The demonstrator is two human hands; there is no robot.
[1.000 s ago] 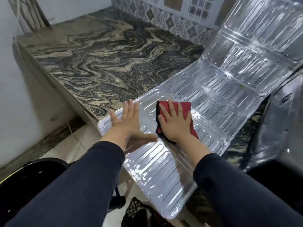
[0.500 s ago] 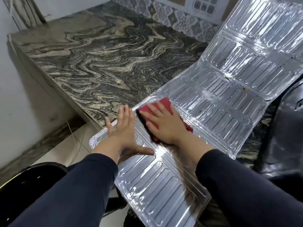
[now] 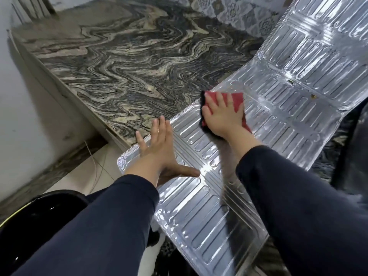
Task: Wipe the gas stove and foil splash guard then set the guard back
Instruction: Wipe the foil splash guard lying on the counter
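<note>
Marbled stone bench point(image 3: 123, 62) against tiled wall, largely bare. Head view only. Foil splash guard point(image 3: 278, 108) unfolded flat across bench edge, near panel overhanging toward floor, far panel tilting up at right. Left hand point(image 3: 157, 148) flat on near panel, fingers straight and close together, thumb spread wide, steadying. Right hand point(image 3: 223, 116) pressing red cloth point(image 3: 237, 98) onto middle panel, fingers spread over cloth. Dark specks noted along far fold. Stove not clearly identifiable; dark shape at right edge, condition indeterminate. Judgement: guard wipe midway; far panel, possibly stove, and resetting guard outstanding.
</note>
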